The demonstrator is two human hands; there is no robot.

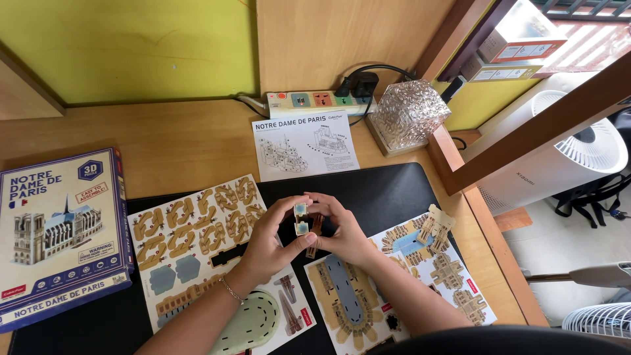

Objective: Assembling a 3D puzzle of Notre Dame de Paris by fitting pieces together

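Observation:
My left hand (266,242) and my right hand (342,230) meet over the black mat (388,190), both pinching one small tan cardboard model piece (302,219) with pale blue windows. A thin bracelet sits on my left wrist. Under my left hand lies a punched sheet of tan puzzle parts (190,243). Below my right forearm rests another sheet with a long blue-grey roof shape (345,289). A partly built tan cardboard section (435,227) stands on the sheet at the right.
A blue puzzle box (56,230) lies at the left on the wooden desk (184,141). A folded instruction sheet (303,144), a power strip (315,102) and a textured glass cube lamp (407,115) sit at the back. A white air purifier (565,158) stands right of the desk.

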